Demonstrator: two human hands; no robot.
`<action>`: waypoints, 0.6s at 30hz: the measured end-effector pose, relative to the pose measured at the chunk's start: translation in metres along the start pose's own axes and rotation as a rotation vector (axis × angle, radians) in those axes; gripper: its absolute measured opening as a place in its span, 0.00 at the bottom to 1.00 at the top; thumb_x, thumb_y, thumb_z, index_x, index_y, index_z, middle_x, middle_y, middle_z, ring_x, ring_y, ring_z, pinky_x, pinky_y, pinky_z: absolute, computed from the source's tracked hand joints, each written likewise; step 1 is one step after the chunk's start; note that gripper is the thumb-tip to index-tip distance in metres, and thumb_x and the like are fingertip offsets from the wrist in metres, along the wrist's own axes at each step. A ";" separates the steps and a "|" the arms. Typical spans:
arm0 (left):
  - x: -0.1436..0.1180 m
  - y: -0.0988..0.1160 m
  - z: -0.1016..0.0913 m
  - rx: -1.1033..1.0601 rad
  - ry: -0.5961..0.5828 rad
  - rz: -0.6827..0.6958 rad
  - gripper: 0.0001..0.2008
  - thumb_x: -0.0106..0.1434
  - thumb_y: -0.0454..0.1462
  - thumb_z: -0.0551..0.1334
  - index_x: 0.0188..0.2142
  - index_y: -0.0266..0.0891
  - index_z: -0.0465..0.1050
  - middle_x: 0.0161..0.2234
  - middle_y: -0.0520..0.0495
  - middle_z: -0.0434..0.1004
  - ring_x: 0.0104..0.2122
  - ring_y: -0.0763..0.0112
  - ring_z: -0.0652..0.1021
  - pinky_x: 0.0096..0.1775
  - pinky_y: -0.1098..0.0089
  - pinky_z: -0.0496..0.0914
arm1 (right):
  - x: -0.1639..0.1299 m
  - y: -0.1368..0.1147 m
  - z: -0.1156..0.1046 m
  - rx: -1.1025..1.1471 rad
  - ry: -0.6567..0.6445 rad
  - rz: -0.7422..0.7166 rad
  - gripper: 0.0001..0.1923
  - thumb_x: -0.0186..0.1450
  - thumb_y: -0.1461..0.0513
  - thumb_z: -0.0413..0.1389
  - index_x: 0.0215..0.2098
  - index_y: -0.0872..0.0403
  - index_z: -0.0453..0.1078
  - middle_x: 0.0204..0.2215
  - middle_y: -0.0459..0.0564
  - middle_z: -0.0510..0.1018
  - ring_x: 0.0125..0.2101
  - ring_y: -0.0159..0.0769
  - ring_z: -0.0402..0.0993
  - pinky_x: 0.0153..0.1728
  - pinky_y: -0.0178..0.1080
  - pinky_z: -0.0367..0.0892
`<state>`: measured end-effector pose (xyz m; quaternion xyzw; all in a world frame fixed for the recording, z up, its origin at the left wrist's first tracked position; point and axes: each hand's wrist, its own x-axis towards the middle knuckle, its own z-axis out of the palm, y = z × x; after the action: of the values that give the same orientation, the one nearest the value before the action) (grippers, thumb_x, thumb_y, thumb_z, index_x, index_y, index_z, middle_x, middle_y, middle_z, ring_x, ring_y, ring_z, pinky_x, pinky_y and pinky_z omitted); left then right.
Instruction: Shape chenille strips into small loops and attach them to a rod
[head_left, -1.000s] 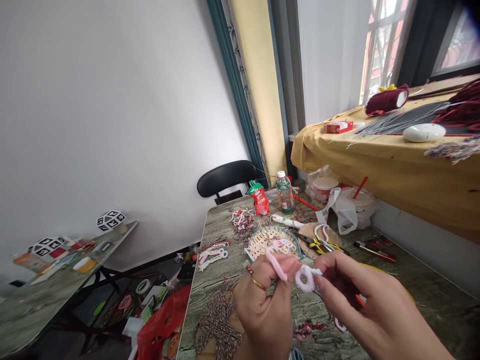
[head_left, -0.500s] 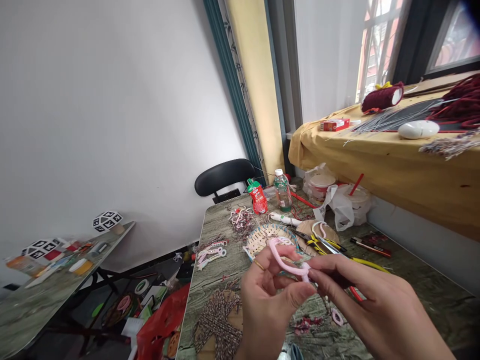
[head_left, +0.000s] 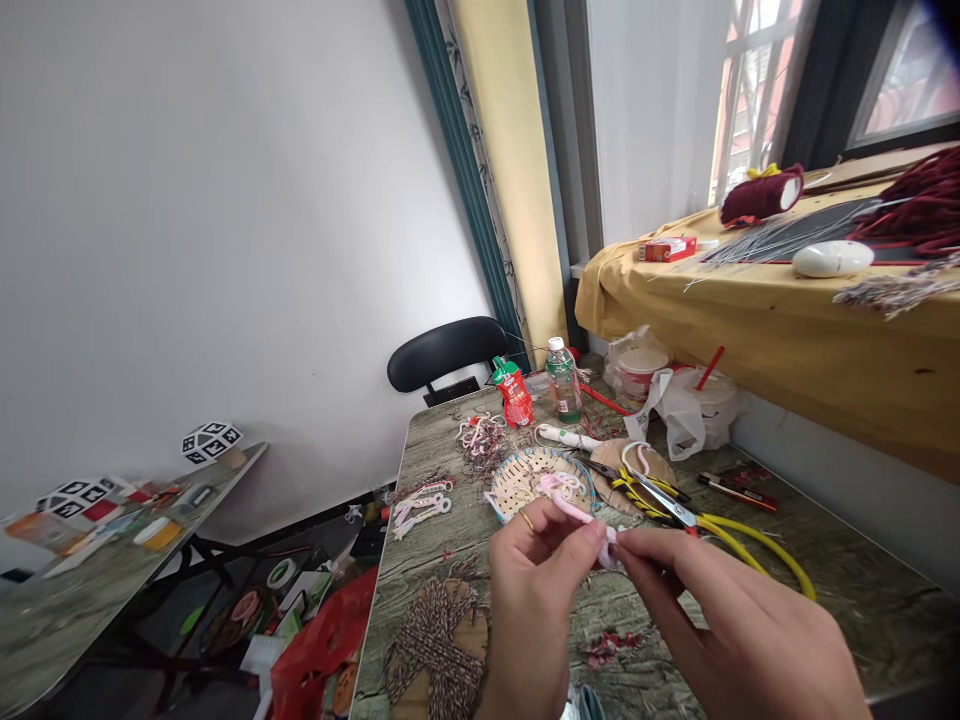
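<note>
A soft pink cord point(head_left: 571, 508) is pinched between both my hands, over the near part of the table. My left hand point(head_left: 536, 580) holds its curved length between thumb and fingers, with a ring on one finger. My right hand point(head_left: 712, 585) grips the short end close beside the left thumb; the fingertips hide part of the cord. Just behind them sits a round woven basket point(head_left: 517, 475) with blue edging and pink and white cord pieces inside. Scissors point(head_left: 667, 500) and yellow-handled pliers point(head_left: 637, 490) lie by a cardboard disc point(head_left: 604, 455) to its right.
Speckled yarn wound on cardboard point(head_left: 439, 650) lies at the front left. A red pouch point(head_left: 514, 395), a bottle point(head_left: 562, 380) and bagged cups point(head_left: 705, 405) stand at the back. Small cord loops point(head_left: 422, 507) lie left, near the edge. A cloth-covered ledge point(head_left: 750, 320) rises at right.
The loop of pink cord has become smaller, and my left thumb has moved up over it. Both hands are closer together, and more of the scissors and pliers shows.
</note>
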<state>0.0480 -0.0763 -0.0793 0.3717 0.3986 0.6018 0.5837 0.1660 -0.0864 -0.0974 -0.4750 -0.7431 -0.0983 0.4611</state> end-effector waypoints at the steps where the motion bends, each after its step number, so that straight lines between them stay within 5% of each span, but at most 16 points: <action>1: 0.000 -0.001 0.000 -0.015 0.014 -0.010 0.04 0.53 0.32 0.65 0.25 0.33 0.72 0.22 0.51 0.71 0.24 0.77 0.69 0.30 0.75 0.65 | -0.002 0.001 0.001 0.001 -0.009 0.000 0.14 0.68 0.62 0.42 0.32 0.53 0.68 0.22 0.46 0.79 0.19 0.33 0.76 0.23 0.32 0.69; 8: 0.001 -0.012 0.000 -0.086 0.085 -0.001 0.04 0.54 0.32 0.64 0.24 0.34 0.71 0.22 0.53 0.69 0.25 0.78 0.68 0.30 0.76 0.63 | -0.013 0.004 0.011 0.045 -0.040 -0.009 0.10 0.68 0.65 0.43 0.35 0.52 0.65 0.28 0.49 0.81 0.26 0.35 0.79 0.29 0.32 0.71; 18: 0.006 -0.024 0.012 -0.156 0.184 0.139 0.05 0.57 0.33 0.62 0.25 0.37 0.70 0.24 0.54 0.67 0.26 0.78 0.66 0.30 0.78 0.62 | -0.017 0.012 0.015 -0.015 -0.067 -0.030 0.10 0.68 0.64 0.44 0.33 0.53 0.65 0.27 0.49 0.82 0.22 0.34 0.78 0.22 0.31 0.69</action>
<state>0.0683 -0.0700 -0.0969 0.2951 0.3759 0.7015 0.5287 0.1683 -0.0817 -0.1226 -0.4702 -0.7644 -0.0951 0.4307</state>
